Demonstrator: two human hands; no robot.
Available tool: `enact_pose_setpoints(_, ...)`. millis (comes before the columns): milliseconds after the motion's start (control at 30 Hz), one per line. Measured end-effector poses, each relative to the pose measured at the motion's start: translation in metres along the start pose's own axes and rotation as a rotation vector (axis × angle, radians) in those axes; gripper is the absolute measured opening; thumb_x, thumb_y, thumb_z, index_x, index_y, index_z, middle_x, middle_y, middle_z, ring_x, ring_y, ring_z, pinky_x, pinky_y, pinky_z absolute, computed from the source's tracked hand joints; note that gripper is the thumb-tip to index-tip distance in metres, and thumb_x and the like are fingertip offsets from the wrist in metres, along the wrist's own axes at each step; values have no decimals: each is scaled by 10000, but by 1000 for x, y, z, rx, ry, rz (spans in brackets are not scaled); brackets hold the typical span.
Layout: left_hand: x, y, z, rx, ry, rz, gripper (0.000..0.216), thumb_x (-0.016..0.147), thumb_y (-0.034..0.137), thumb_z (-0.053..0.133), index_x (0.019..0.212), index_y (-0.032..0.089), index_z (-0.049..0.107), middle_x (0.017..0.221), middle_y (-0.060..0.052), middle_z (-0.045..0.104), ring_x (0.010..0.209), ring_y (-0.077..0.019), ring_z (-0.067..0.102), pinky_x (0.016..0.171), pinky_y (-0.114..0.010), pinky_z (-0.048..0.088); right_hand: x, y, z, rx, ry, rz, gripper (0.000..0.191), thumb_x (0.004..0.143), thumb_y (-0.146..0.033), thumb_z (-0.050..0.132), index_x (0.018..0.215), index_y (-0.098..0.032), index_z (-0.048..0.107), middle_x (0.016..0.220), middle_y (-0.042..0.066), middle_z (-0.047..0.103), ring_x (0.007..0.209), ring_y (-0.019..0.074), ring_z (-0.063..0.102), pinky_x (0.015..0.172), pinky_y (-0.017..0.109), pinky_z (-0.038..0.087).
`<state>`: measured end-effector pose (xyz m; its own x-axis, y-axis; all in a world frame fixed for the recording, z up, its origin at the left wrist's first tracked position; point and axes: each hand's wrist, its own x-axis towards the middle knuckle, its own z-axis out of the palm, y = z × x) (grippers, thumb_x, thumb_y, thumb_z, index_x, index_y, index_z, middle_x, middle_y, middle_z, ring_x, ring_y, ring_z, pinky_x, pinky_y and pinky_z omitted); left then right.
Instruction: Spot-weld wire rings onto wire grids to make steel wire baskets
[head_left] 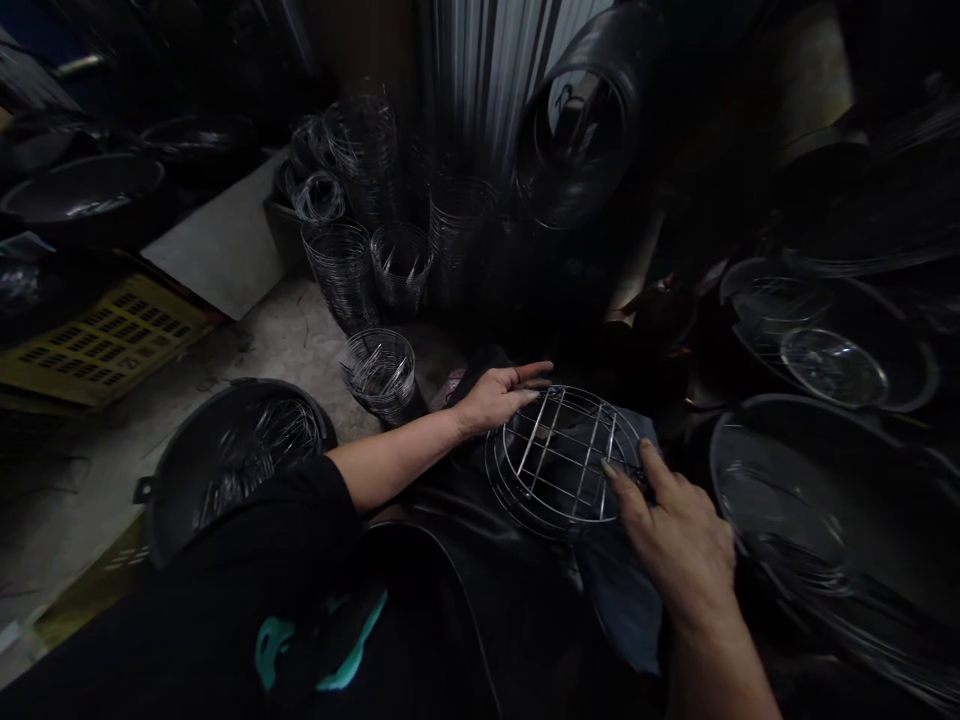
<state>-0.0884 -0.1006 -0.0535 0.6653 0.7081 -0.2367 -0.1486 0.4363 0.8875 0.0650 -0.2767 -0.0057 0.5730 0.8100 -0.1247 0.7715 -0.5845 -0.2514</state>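
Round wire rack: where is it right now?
In the head view, the round wire rack is just right of and below centre, between the left hand at its upper-left rim and the right hand at its right edge.

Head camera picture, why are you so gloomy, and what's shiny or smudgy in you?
Head view: little light reaches the scene, with deep shadow at upper right; head view: the wire rack glints between the hands, fairly sharp; head view: the ribbed panel looks paler; head view: the wires in the right-hand tub look smeared.
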Motion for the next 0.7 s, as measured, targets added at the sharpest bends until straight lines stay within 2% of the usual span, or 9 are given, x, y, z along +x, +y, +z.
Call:
enact_pose_setpoints(167, -8, -8, -8, 67, -35, 56, 464, 755, 120, 685, 1211, 194, 637, 1149, -109, 696, 1146, -239, 612, 1060, -424, 395, -3, 11, 31, 121, 136, -31, 761, 859, -689, 266, 1362, -178, 522, 1016, 174, 582, 1054, 393, 520, 902, 599, 395)
enact_pose_setpoints(333, -14, -28, -11, 55, -42, 247, 392, 806, 238, 666, 1197, 210, 648, 1215, -76, 668, 1193, -203, 585, 1116, -361, 344, -8, 17, 56, 322, 315, -66, 779, 853, -670, 279, 1353, -125, 524, 1145, 188, 572, 1149, 384, 494, 989, 555, 366)
enact_pose_setpoints(467, -19, -30, -10, 19, -26, 257, 396, 806, 211, 666, 1202, 208, 645, 1178, -69, 685, 1173, -182, 595, 1111, -329, 342, -13, 15, 52, 378, 272, -42, 853, 826, -688, 324, 1346, -37, 508, 1236, 242, 534, 1220, 405, 447, 1034, 550, 331)
enact_pose_setpoints(567, -20, -19, -9, -42, -41, 177, 467, 781, 142, 664, 1241, 209, 613, 1123, -67, 705, 1095, -166, 629, 1064, -328, 381, -16, 12, 40, 435, 198, 23, 830, 791, -700, 423, 1358, -99, 505, 1298, 210, 504, 1276, 396, 400, 1064, 554, 298)
enact_pose_setpoints(700, -17, -7, -6, -181, -62, 44, 568, 723, 71, 670, 1262, 230, 590, 1096, -56, 705, 898, -124, 668, 943, -316, 449, -17, 6, 27, 506, 191, 42, 766, 778, -666, 507, 1345, -152, 517, 1315, 164, 503, 1286, 345, 415, 1095, 486, 290)
